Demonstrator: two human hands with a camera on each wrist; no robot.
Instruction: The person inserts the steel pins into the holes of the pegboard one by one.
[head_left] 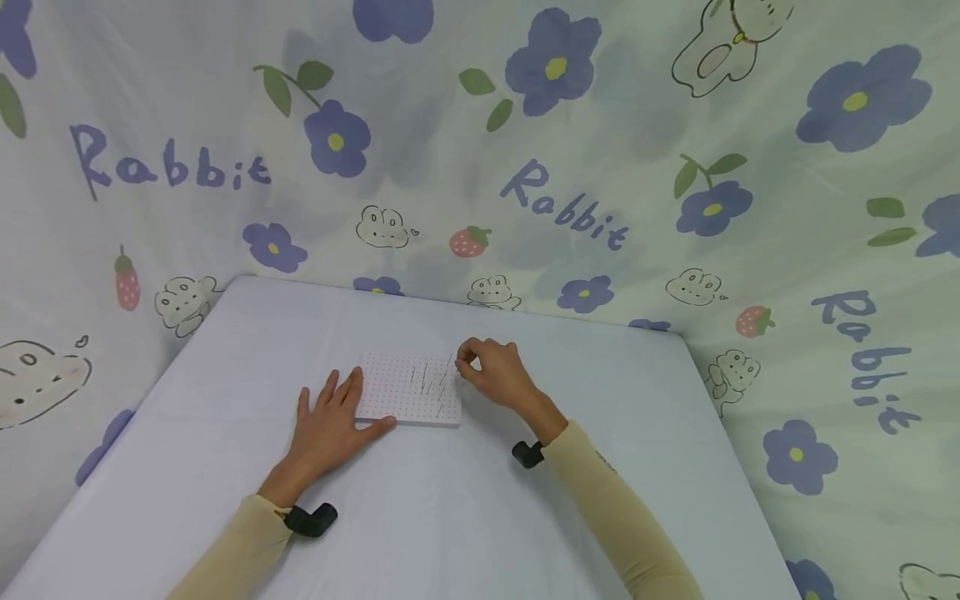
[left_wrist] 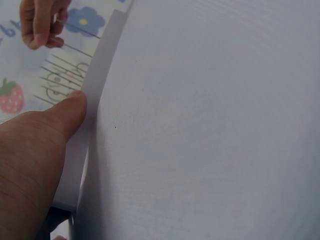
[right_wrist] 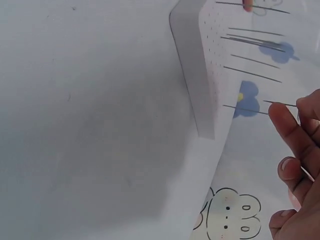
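Observation:
A white board (head_left: 386,392) with rows of small dots or holes lies on the table. Several thin dark needle-like rods (right_wrist: 257,66) stand up from it, in its middle and right part. My left hand (head_left: 330,429) rests at the board's near left corner, fingers spread along the left side. Its thumb (left_wrist: 70,112) lies straight against the front edge. At the right edge of the board, my right hand (head_left: 498,375) pinches another thin rod (right_wrist: 272,102) between thumb and index finger. Whether that rod's lower end touches the board, I cannot tell.
A white cloth covers the table (head_left: 465,508). Behind and beside it hangs a curtain (head_left: 420,175) printed with flowers, rabbits and strawberries. A black wrist device (head_left: 311,521) sits on the left wrist, another (head_left: 528,454) on the right.

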